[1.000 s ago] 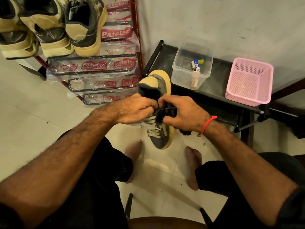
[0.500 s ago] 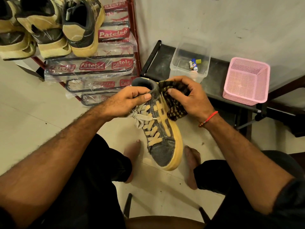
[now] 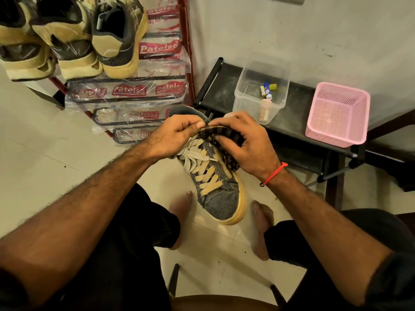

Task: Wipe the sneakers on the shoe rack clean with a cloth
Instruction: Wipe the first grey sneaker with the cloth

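My left hand (image 3: 177, 135) is closed around the collar and tongue of a grey sneaker (image 3: 215, 187), thumb pressed at the top of the cream laces (image 3: 202, 162). My right hand (image 3: 244, 142) clamps a dark striped cloth (image 3: 224, 133) against the sneaker's upper right side, fingers curled over the fabric; a red thread bracelet (image 3: 275, 173) circles that wrist. The sneaker hangs in the air between my knees, toe pointing down toward me, its yellowed sole rim above the tiled floor (image 3: 45, 153) and my bare feet.

Beyond my left hand stands the red-framed shoe rack (image 3: 186, 52), its lower tiers wrapped in clear plastic with printed labels. On its upper tier, at the left, sit three more sneakers (image 3: 74, 41) with cream soles, heels toward me.

To the right of the rack, a low black worktop (image 3: 298, 122) stands against the wall. Near its left edge sits a clear plastic box (image 3: 244, 102) holding a few small items I cannot identify for certain. Toward its right end rests a pink mesh basket (image 3: 359, 122), apart from the box.
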